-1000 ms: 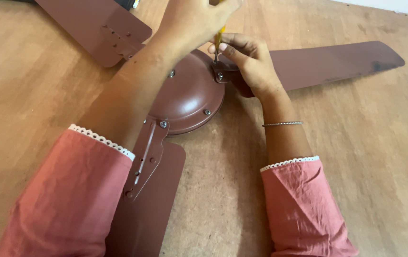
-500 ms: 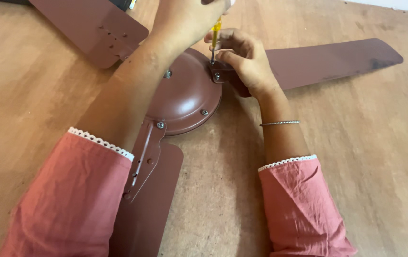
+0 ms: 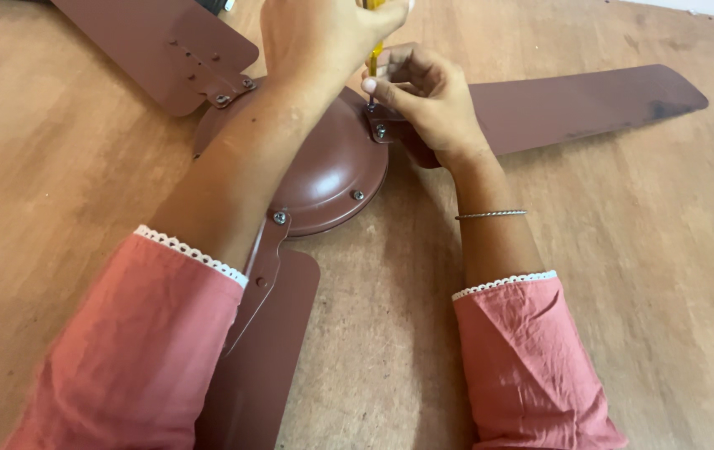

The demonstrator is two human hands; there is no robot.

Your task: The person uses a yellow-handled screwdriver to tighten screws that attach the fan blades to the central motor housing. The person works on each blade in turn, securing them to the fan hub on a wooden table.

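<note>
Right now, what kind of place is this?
Probably a repair or workshop spot. A brown ceiling fan lies on a worn wooden table, and the left hand works a yellow screwdriver at a blade bracket the right hand steadies.

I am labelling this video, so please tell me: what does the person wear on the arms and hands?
Both arms wear salmon-pink sleeves pushed up the forearm, each with a white scalloped lace cuff: left sleeve, right sleeve. A thin silver bangle circles the right wrist. Left hand and right hand are bare, without gloves.

The left hand with the screwdriver rose slightly.
</note>
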